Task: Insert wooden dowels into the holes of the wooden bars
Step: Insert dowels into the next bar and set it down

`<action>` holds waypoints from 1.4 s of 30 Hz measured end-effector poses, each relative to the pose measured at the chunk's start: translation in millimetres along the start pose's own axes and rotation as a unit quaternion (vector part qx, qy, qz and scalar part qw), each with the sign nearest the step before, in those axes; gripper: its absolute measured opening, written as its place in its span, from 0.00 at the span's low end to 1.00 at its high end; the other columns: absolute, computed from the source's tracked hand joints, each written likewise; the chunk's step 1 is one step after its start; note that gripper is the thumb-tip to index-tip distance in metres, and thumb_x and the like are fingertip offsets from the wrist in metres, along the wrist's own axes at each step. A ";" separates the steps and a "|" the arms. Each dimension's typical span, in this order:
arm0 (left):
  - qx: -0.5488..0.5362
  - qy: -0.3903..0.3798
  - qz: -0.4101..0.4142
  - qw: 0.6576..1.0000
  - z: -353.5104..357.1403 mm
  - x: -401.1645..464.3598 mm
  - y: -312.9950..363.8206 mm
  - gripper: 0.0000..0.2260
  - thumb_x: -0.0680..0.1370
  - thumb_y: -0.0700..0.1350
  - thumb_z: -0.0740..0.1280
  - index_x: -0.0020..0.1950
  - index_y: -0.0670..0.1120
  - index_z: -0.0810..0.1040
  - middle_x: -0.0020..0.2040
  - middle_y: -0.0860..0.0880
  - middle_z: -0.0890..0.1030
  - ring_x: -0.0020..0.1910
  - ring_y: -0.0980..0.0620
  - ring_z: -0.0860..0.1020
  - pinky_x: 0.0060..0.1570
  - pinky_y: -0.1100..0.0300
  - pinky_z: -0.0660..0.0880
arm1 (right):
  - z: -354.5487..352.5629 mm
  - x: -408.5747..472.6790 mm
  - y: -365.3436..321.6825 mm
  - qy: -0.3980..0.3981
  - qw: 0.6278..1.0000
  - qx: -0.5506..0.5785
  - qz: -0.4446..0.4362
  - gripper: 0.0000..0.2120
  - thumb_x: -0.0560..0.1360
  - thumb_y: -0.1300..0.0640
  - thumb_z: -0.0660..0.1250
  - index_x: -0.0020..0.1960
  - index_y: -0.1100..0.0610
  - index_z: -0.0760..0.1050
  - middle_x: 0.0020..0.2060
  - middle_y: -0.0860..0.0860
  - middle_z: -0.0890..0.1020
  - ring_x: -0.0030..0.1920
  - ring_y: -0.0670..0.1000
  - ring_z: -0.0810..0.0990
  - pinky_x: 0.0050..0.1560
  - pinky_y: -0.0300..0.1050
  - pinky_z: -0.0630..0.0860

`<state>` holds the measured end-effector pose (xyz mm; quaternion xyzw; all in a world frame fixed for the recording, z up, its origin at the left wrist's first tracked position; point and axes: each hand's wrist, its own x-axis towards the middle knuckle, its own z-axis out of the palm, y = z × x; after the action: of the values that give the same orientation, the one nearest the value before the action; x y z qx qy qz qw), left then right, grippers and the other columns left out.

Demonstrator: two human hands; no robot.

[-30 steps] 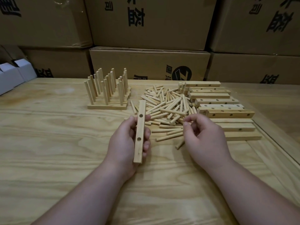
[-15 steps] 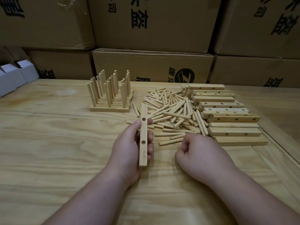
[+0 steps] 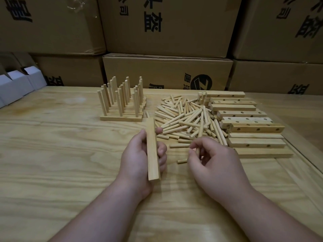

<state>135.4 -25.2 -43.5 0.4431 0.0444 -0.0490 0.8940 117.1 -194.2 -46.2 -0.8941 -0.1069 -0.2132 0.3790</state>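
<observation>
left grip: the left hand [image 3: 139, 154] is wrapped around one wooden bar [image 3: 153, 151], thumb on the far side and fingers curled over the near edge, so it's clamped firmly.

bar axis: long way runs away from the person, far end tipped up toward the dowel pile [image 3: 188, 117]. The face turned to the camera looks plain; I can't see any holes from here, so they're probably on another side.

right grip: the right hand [image 3: 215, 159] sits just right of the bar with fingers curled in, and a dowel [image 3: 197, 151] seems to be pinched at the fingertips. It's mostly hidden, so only fairly sure.

key relation: the pinched dowel is just to the right of the held bar, not touching. My guess is the bar needs rolling so a hole faces the dowel tip before pushing in.

spare dowels: loose heap on the tabletop [image 3: 61, 154] just beyond both hands, right hand nearer.

empty bars: stack of bars [image 3: 244, 119] beyond and right of the right grip, holes showing on several.

finished ones: filled bars [image 3: 122, 105] with dowels standing upright, beyond the left grip.

containers: cardboard boxes [image 3: 167, 74] at the back, shut, contents unknown.
</observation>
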 end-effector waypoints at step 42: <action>0.018 -0.018 0.015 1.000 1.8 1.9 -7.4 0.14 0.84 0.49 0.56 0.57 0.44 0.79 0.36 0.46 0.77 0.29 0.51 0.73 0.28 0.59 0.73 | 6.8 5.4 15.8 -0.007 0.984 0.180 0.009 0.11 0.80 0.57 0.64 0.52 0.39 0.78 0.41 0.42 0.84 0.29 0.54 0.80 0.31 0.55 0.77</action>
<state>136.5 -31.1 -48.5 0.4587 0.0206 -0.0448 0.8872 129.5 -200.0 -57.9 -0.8137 -0.1380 -0.1813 0.5348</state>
